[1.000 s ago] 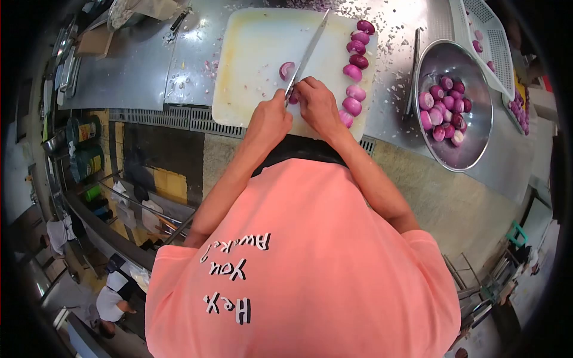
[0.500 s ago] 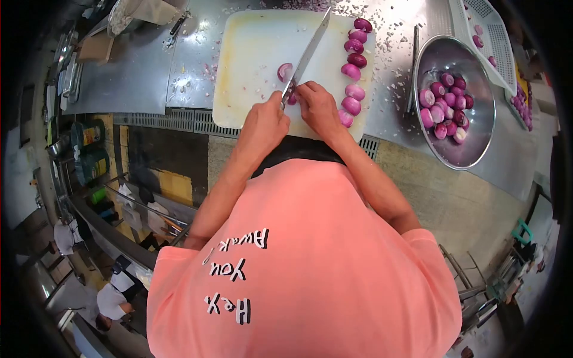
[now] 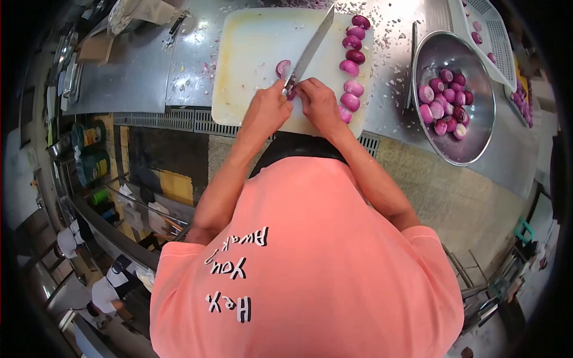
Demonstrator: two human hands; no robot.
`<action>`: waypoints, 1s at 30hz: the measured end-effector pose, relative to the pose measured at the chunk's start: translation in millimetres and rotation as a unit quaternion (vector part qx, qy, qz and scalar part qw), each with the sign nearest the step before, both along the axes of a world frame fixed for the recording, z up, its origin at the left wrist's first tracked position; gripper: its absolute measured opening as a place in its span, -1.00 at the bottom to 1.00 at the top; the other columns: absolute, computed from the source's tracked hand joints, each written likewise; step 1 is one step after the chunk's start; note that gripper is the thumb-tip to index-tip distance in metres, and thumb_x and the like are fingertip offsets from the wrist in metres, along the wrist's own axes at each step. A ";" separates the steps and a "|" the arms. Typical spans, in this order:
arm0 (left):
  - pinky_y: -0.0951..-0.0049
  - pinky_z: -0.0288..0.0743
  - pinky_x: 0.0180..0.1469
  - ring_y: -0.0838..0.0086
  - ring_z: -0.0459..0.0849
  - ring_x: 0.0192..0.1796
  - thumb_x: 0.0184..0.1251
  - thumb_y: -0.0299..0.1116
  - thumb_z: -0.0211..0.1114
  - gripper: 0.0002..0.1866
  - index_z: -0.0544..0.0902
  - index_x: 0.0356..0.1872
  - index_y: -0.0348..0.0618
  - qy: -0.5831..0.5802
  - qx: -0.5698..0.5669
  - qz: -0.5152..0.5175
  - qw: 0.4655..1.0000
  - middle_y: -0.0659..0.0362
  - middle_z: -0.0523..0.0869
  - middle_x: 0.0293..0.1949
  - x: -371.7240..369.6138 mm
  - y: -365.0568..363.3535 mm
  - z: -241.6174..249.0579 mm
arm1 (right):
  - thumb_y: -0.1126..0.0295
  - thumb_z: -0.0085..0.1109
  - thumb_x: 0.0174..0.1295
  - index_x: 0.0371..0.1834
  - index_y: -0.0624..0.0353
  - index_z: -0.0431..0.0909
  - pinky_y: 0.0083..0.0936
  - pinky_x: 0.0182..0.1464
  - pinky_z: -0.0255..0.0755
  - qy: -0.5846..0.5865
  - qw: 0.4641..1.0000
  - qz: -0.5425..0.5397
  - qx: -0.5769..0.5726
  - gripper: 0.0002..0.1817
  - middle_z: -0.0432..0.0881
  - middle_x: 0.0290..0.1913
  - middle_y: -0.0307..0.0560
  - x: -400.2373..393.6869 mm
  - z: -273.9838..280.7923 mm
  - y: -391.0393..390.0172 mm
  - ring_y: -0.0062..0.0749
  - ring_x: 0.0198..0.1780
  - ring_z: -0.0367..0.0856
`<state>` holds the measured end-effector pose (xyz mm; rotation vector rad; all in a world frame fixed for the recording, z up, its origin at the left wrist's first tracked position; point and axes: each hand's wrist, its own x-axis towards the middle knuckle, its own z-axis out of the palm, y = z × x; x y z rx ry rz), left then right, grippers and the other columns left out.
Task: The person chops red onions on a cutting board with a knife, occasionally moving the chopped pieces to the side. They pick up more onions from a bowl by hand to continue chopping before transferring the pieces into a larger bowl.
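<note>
knife and onion on the board: small shifts since the last frames

i see the view upside down from above, so the hand on picture-left is taken as the right hand (image 3: 267, 110) and the one on picture-right as the left hand (image 3: 319, 102). the right hand is closed around the handle of the knife (image 3: 310, 51); the blade runs up and away across the white cutting board (image 3: 250, 59), tip near the far edge. the left hand is curled, fingertips pressing on a small red onion piece (image 3: 291, 93) right at the heel of the blade; most of that piece is hidden, so i cannot tell its shape.

versus a second ago: both hands sit slightly further up the board, and the blade tip has moved closer to the far edge. the loose onion half (image 3: 282, 68) beside the blade has kept its place relative to the board.

a row of peeled red onions (image 3: 352, 59) lines the board's edge next to the left hand. well apart, a steel bowl (image 3: 477, 131) holds more peeled onions. chopped bits are scattered over the steel counter (image 3: 137, 71).
</note>
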<state>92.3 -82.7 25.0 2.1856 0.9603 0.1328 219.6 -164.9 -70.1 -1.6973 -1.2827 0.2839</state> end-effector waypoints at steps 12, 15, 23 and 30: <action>0.13 0.40 -0.44 0.19 0.51 -0.61 0.17 -0.48 0.14 -0.72 0.49 -0.10 -0.37 0.025 -0.089 0.151 0.984 -0.09 0.50 -0.67 -69.4 18.8 -15.2 | 0.59 0.10 -0.02 -0.28 0.26 0.64 0.00 -0.06 0.54 -0.089 0.989 -0.086 -0.081 -0.78 0.58 -0.19 0.25 65.9 6.7 68.6 0.20 -0.14 0.61; 0.09 0.41 -0.40 0.12 0.55 -0.59 0.16 -0.48 0.13 -0.72 0.49 -0.11 -0.38 0.011 -0.072 0.154 0.985 -0.13 0.53 -0.63 -72.8 8.1 -15.2 | 0.60 0.10 0.01 -0.22 0.18 0.72 -0.19 -0.02 0.55 -0.160 0.979 -0.101 -0.072 -0.72 0.68 -0.20 0.12 149.7 1.7 98.1 0.08 -0.14 0.67; 0.38 0.28 -0.71 0.57 0.39 -0.73 0.22 -0.50 0.14 -0.73 0.51 -0.04 -0.27 0.002 -0.069 0.150 0.986 0.24 0.45 -0.70 -81.2 13.3 -35.8 | 0.17 0.41 0.12 -0.06 0.13 0.72 -0.20 0.16 0.49 -0.127 0.979 0.059 -0.146 -0.63 0.66 0.00 0.10 55.1 24.3 87.5 0.07 0.06 0.60; 0.37 0.20 -0.72 0.56 0.32 -0.73 0.20 -0.52 0.13 -0.80 0.48 -0.15 -0.31 -0.007 -0.062 0.149 0.987 0.22 0.44 -0.69 -79.8 12.5 -24.8 | 0.36 0.38 0.01 -0.11 0.20 0.71 -0.14 0.01 0.56 -0.021 0.986 0.067 -0.148 -0.66 0.68 -0.19 0.14 39.1 20.2 30.7 0.05 -0.06 0.65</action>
